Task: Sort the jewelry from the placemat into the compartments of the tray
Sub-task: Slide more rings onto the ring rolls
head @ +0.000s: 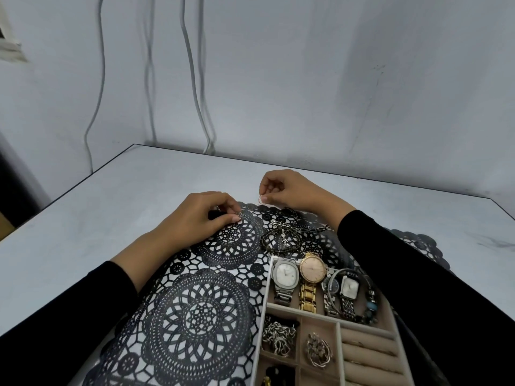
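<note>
A black lace-pattern placemat [195, 310] covers the near part of the table. My left hand [200, 215] pinches a small ring-shaped piece [239, 215] at the mat's far edge. My right hand [287, 190] pinches a thin hoop earring [261, 200] just above the mat. Between my hands and the tray lie dark chains and a beaded bracelet [287, 235]. The beige tray [266, 285] sits at the near right. Its top compartment holds several watches [310, 277]. Lower compartments hold silver chains [278, 337], earrings [317, 349] and ring rolls [367, 349].
The pale table [125, 196] extends left and behind the mat, ending at a wall with hanging cables [192, 79]. My black sleeves [418, 268] cross the near corners, the right one over part of the tray.
</note>
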Demonstrator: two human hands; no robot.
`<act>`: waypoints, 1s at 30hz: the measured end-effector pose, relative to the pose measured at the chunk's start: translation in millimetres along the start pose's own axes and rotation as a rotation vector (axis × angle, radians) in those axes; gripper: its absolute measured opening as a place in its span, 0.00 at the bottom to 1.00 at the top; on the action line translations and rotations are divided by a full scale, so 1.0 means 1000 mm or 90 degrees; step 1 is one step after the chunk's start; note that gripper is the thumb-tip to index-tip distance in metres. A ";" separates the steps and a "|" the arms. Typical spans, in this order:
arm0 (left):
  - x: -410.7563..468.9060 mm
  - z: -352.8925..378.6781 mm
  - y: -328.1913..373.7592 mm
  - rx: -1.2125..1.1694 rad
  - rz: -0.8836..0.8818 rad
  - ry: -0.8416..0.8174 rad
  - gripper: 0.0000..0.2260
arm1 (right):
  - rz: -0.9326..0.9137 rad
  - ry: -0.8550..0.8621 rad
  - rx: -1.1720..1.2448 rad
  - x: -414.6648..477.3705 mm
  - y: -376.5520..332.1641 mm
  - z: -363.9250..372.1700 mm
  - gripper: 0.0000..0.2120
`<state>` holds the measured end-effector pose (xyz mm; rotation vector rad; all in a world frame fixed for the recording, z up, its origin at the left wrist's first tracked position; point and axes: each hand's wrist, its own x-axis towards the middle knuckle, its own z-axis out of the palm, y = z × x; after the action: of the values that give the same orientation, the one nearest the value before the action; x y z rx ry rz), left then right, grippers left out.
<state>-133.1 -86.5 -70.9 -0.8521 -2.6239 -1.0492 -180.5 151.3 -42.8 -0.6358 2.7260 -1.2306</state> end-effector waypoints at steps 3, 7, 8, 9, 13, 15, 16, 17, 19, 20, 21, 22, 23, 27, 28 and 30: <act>-0.001 0.000 0.002 -0.014 -0.020 0.009 0.04 | 0.029 0.015 0.065 -0.014 -0.001 -0.005 0.04; -0.003 -0.001 0.008 -0.044 -0.059 0.021 0.02 | 0.046 0.075 0.118 -0.037 -0.005 -0.011 0.04; -0.004 -0.002 0.011 -0.055 -0.069 0.026 0.02 | 0.056 0.096 0.150 -0.044 -0.007 -0.011 0.04; -0.005 -0.002 0.014 -0.067 -0.078 0.032 0.02 | 0.063 0.114 0.176 -0.051 -0.008 -0.012 0.04; -0.009 -0.005 0.030 -0.123 -0.095 0.065 0.03 | 0.065 0.173 0.249 -0.077 -0.012 -0.015 0.06; -0.013 -0.006 0.040 -0.150 -0.099 0.077 0.03 | 0.070 0.198 0.298 -0.095 -0.018 -0.015 0.06; -0.016 -0.006 0.045 -0.161 -0.100 0.077 0.03 | 0.071 0.207 0.315 -0.105 -0.022 -0.015 0.07; -0.019 -0.005 0.050 -0.172 -0.100 0.071 0.04 | 0.071 0.214 0.328 -0.115 -0.027 -0.014 0.08; -0.025 -0.003 0.062 -0.205 -0.099 0.060 0.05 | 0.073 0.227 0.350 -0.133 -0.035 -0.013 0.08; -0.028 -0.002 0.069 -0.220 -0.094 0.059 0.06 | 0.076 0.235 0.359 -0.141 -0.039 -0.012 0.07; -0.030 0.000 0.076 -0.232 -0.087 0.062 0.07 | 0.081 0.242 0.364 -0.150 -0.042 -0.012 0.07; -0.033 0.001 0.083 -0.242 -0.082 0.065 0.08 | 0.086 0.247 0.367 -0.159 -0.046 -0.012 0.07; -0.036 0.002 0.090 -0.249 -0.077 0.067 0.08 | 0.090 0.250 0.373 -0.168 -0.049 -0.011 0.07; -0.049 0.008 0.116 -0.272 -0.072 0.056 0.07 | 0.096 0.268 0.386 -0.203 -0.062 -0.011 0.07; -0.052 0.010 0.123 -0.279 -0.075 0.054 0.07 | 0.099 0.274 0.383 -0.211 -0.065 -0.012 0.08; -0.060 0.013 0.137 -0.281 -0.072 0.052 0.08 | 0.103 0.286 0.376 -0.225 -0.069 -0.013 0.09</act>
<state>-5.0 -24.1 -24.8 -0.7234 -2.4315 -1.6950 45.0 210.1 -4.1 -0.0738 2.4169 -2.2045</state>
